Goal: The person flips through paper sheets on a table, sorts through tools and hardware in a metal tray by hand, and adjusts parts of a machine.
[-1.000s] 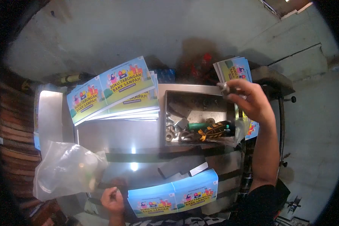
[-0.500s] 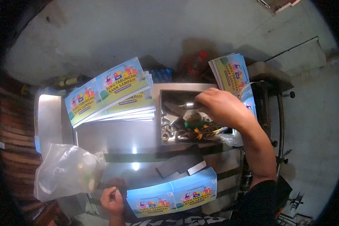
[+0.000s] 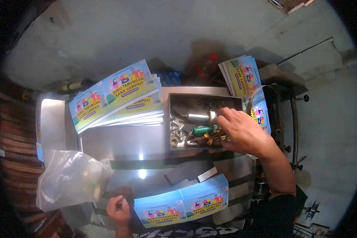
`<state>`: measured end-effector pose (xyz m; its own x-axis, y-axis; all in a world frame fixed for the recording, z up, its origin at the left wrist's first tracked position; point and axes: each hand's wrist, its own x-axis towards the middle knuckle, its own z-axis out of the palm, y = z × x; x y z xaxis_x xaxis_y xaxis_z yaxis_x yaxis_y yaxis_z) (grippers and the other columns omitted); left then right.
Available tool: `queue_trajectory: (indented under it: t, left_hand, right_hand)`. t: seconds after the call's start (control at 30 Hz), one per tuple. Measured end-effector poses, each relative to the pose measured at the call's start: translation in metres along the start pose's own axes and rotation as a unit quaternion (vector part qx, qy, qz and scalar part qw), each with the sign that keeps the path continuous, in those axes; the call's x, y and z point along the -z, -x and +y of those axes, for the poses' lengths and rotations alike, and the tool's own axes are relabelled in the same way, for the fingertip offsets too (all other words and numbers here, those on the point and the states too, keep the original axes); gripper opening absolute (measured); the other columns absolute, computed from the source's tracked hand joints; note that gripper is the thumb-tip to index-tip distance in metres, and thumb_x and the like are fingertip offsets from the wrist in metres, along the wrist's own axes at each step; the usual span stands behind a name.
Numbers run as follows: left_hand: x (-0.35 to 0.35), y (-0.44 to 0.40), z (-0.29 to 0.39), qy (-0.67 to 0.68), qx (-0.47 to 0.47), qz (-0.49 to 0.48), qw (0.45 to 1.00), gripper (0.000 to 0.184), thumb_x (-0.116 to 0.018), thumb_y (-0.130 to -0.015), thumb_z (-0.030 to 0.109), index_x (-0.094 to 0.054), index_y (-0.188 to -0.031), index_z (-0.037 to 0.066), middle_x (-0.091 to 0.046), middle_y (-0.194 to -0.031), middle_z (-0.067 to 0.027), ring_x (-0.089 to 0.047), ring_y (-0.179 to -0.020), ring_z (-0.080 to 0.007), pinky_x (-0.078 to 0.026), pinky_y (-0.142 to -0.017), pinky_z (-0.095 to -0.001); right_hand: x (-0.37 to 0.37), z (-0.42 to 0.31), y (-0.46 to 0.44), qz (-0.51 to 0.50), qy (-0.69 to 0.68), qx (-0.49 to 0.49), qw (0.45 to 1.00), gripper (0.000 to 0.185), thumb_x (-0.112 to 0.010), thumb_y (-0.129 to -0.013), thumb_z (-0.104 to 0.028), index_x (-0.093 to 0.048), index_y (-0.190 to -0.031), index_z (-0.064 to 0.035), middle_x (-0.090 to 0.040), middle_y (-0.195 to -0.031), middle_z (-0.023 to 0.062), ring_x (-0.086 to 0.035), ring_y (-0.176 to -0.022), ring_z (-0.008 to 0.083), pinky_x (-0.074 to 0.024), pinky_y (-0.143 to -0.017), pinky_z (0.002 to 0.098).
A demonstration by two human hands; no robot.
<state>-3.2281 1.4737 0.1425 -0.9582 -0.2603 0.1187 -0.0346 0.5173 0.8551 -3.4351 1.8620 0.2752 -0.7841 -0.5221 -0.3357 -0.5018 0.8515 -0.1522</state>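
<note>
My right hand (image 3: 242,131) reaches into an open box (image 3: 171,99) of hardware, its fingers curled down among the tools. Whatever they hold, if anything, is hidden. Next to the fingertips lies a shiny metal cylinder (image 3: 198,116), with a green-handled tool (image 3: 203,130) below it. Loose nuts and bolts (image 3: 177,129) fill the box's left side. My left hand (image 3: 119,208) is closed, thumb against the bent fingers, and I cannot make out anything in it. Just right of it, a printed booklet stack (image 3: 181,204) lies close to my body.
Another booklet pile (image 3: 117,97) is fanned on the metal surface (image 3: 119,144) at the back left. More booklets (image 3: 244,77) lean at the back right. A clear plastic bag (image 3: 73,180) sits at left. Dark flat pieces (image 3: 190,172) lie between box and near booklets.
My right hand has moved lower and right, down into the box. The metal cylinder now shows clearly beside its fingers. My left hand stays nearly still.
</note>
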Motion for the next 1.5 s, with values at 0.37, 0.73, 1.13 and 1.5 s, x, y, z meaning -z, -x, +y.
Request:
queue_trajectory:
  t: [0.37, 0.73, 1.13, 1.5]
  left_hand:
    - [0.000, -0.001, 0.000, -0.031, -0.005, 0.009, 0.999, 0.013, -0.059, -0.071, 0.004, -0.059, -0.083, -0.001, -0.054, -0.066, -0.0086, -0.051, -0.057, -0.0161, -0.041, -0.052, -0.0258]
    - [-0.002, 0.000, 0.001, -0.020, 0.002, 0.013, 1.000, 0.016, -0.061, -0.072, 0.009, -0.059, -0.082, -0.003, -0.055, -0.069, -0.0094, -0.051, -0.060, -0.0169, -0.042, -0.055, -0.0259]
    - [0.000, 0.004, -0.005, 0.003, 0.008, 0.022, 1.000, 0.014, -0.061, -0.071, 0.006, -0.060, -0.083, -0.001, -0.054, -0.066, -0.0077, -0.050, -0.058, -0.0150, -0.040, -0.053, -0.0246]
    - [0.005, 0.004, 0.005, 0.014, 0.000, 0.033, 0.999, 0.013, -0.065, -0.070, 0.012, -0.062, -0.078, 0.002, -0.059, -0.067, -0.0062, -0.055, -0.058, -0.0134, -0.044, -0.055, -0.0261]
  right_hand:
    - [-0.017, 0.021, 0.000, -0.011, -0.151, -0.015, 0.988, 0.033, -0.061, -0.068, -0.008, -0.045, -0.096, -0.0010, -0.049, -0.092, 0.0167, -0.053, -0.086, 0.0368, -0.0450, -0.074, 0.0421]
    - [0.003, 0.043, -0.023, 0.145, -0.070, -0.074, 0.984, 0.036, -0.057, -0.071, -0.006, -0.051, -0.106, -0.0045, -0.049, -0.096, 0.0142, -0.051, -0.094, 0.0336, -0.0429, -0.081, 0.0408]
    - [-0.006, 0.054, 0.001, 0.099, -0.102, -0.043, 0.989, 0.042, -0.054, -0.073, 0.001, -0.052, -0.114, -0.0050, -0.055, -0.111, 0.0141, -0.049, -0.108, 0.0296, -0.0374, -0.094, 0.0367]
    - [0.013, -0.004, 0.031, 0.200, 0.070, -0.141, 0.967, 0.054, -0.060, -0.075, -0.019, -0.044, -0.125, -0.0077, -0.037, -0.133, 0.0158, -0.030, -0.126, 0.0301, -0.0225, -0.104, 0.0468]
